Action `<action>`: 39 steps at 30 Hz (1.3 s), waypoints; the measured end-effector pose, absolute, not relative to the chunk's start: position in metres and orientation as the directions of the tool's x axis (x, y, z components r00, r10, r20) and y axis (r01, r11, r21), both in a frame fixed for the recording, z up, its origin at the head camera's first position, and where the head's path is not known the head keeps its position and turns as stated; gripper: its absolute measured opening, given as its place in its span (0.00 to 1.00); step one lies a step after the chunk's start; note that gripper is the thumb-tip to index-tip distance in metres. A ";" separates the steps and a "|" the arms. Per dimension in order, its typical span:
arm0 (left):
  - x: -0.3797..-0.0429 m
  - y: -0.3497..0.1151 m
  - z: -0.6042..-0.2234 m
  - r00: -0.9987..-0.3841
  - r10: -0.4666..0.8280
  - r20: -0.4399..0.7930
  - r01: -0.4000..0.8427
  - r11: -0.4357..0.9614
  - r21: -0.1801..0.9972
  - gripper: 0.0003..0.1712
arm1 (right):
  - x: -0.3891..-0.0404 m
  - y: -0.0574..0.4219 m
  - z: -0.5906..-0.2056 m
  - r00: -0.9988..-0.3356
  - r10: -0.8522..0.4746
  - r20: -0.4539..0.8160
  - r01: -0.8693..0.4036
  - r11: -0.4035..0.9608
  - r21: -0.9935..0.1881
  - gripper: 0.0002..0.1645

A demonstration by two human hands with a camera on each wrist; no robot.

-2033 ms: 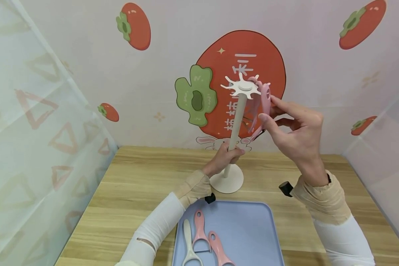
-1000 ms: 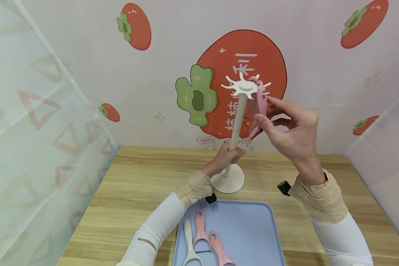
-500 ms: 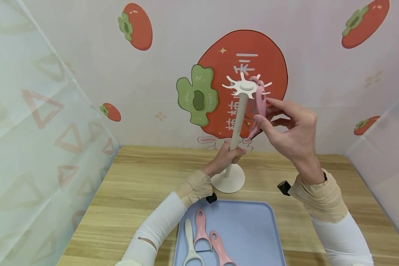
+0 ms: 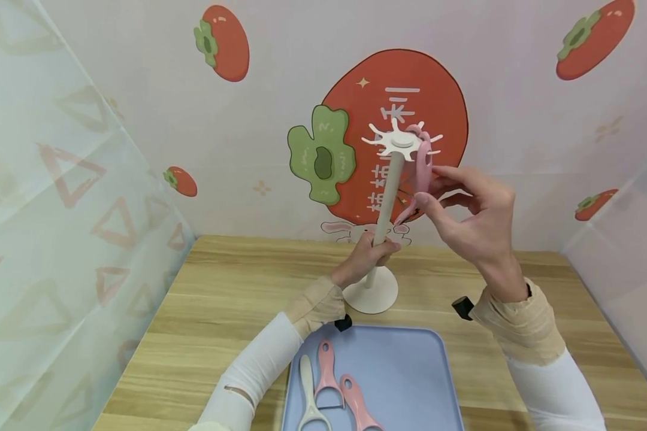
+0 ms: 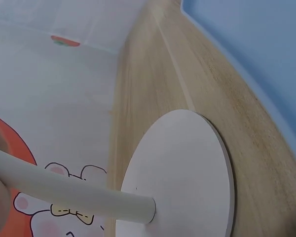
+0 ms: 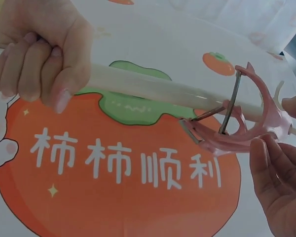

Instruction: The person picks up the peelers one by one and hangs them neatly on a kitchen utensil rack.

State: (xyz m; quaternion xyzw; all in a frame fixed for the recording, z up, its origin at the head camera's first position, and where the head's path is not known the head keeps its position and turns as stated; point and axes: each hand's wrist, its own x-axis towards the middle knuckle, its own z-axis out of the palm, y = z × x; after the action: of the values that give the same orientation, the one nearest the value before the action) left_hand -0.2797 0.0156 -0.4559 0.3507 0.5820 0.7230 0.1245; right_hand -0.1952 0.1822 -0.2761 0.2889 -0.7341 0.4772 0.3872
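Observation:
A white stand has a slim pole [image 4: 389, 197], a round base [image 4: 374, 296] and a crown of curved hooks [image 4: 402, 142]. My left hand [image 4: 363, 260] wraps round the lower pole, fingers curled in the right wrist view. Up at the crown's right side, my right hand [image 4: 471, 209] pinches a pink peeler [image 4: 423, 170] between thumb and fingers; its handle hole is right by a hook. Behind it another pink peeler [image 4: 414, 129] hangs at the crown, mostly hidden. Both peelers' metal blades [image 6: 231, 106] show in the right wrist view.
A blue tray [image 4: 404, 359] lies in front of the stand on the wooden table [image 4: 226, 287]. On it are a white peeler [image 4: 307, 386], a pink peeler [image 4: 326, 366] and another pink peeler [image 4: 357, 401]. A backdrop with printed persimmons [image 4: 437, 84] rises behind.
My right hand has brought the pink peeler slightly left, closer to the pole, and its handle hangs more upright at the hook. My left hand stays in place on the pole.

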 end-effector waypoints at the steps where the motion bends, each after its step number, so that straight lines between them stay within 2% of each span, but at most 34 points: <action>1: -0.279 0.016 -0.456 -0.726 0.588 0.357 0.227 -0.286 0.931 0.24 | -0.194 0.183 -0.277 -0.527 -0.051 0.848 -0.800 0.368 -0.475 0.22; 7: -0.276 0.012 -0.456 -0.749 0.589 0.304 0.223 -0.209 0.952 0.24 | -0.191 0.189 -0.290 -0.475 0.018 0.880 -0.829 0.327 -0.454 0.14; 10: -0.275 0.007 -0.457 -0.760 0.582 0.289 0.242 -0.159 0.957 0.23 | -0.191 0.196 -0.301 -0.475 0.027 0.880 -0.825 0.334 -0.456 0.11; 16: -0.268 -0.005 -0.456 -0.767 0.579 0.276 0.306 -0.048 0.951 0.18 | -0.195 0.210 -0.331 -0.571 -0.041 0.820 -0.767 0.383 -0.515 0.11; 21: -0.262 -0.012 -0.456 -0.772 0.569 0.285 0.365 0.028 0.931 0.11 | -0.197 0.213 -0.350 -0.656 -0.083 0.750 -0.720 0.367 -0.589 0.14; 28: -0.256 -0.025 -0.456 -0.773 0.508 0.379 0.480 0.079 0.874 0.17 | -0.202 0.200 -0.369 -0.733 -0.148 0.664 -0.672 0.311 -0.672 0.16; 39: -0.243 -0.052 -0.454 -0.822 0.484 0.298 0.480 0.309 0.821 0.27 | -0.219 0.168 -0.388 -0.832 -0.177 0.526 -0.554 0.220 -0.803 0.17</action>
State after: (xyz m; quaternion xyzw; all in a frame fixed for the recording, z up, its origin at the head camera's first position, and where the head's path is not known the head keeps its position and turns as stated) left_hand -0.2425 -0.0519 -0.4545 0.2979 0.8089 0.5068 0.0024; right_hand -0.2192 0.1679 -0.3876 0.2393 -0.7638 0.5768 0.1633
